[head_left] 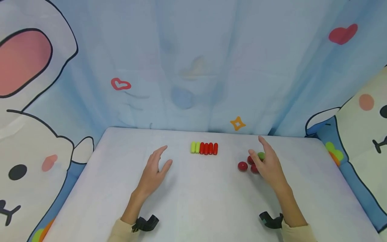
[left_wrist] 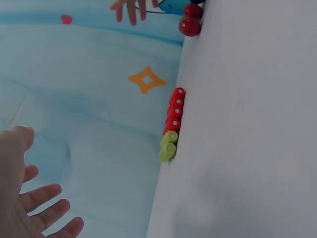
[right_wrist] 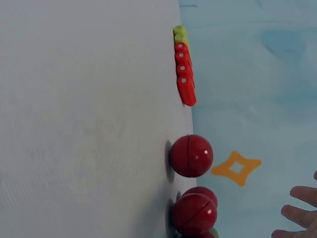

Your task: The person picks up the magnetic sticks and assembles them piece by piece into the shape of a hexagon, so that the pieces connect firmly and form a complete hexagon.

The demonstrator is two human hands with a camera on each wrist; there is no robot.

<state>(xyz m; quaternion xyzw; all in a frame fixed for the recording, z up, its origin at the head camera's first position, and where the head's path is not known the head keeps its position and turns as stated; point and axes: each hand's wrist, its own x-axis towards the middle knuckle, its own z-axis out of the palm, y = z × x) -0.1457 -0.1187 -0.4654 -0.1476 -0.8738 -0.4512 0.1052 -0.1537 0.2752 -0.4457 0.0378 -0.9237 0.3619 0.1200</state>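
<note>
My left hand (head_left: 152, 176) is held over the left part of the white table, fingers extended and thumb spread, holding nothing. To its right, near the far edge, lies a row of small rounded cylinders: two yellow-green cylinders (head_left: 195, 147) and several red cylinders (head_left: 208, 148), side by side. My right hand (head_left: 270, 168), also with nothing in its grasp, hovers above a small group of balls with its fingers extended. This group has shiny red balls (head_left: 242, 166) with a seam line (right_wrist: 191, 155) and a green ball (head_left: 261, 155). The hand partly hides the group in the head view.
The white table (head_left: 205, 201) ends at a light blue curtain (head_left: 193, 67) behind it. Printed cartoon animals flank it at left and right. Each wrist wears a black camera mount, one on the left wrist (head_left: 146, 223) and one on the right wrist (head_left: 271, 220).
</note>
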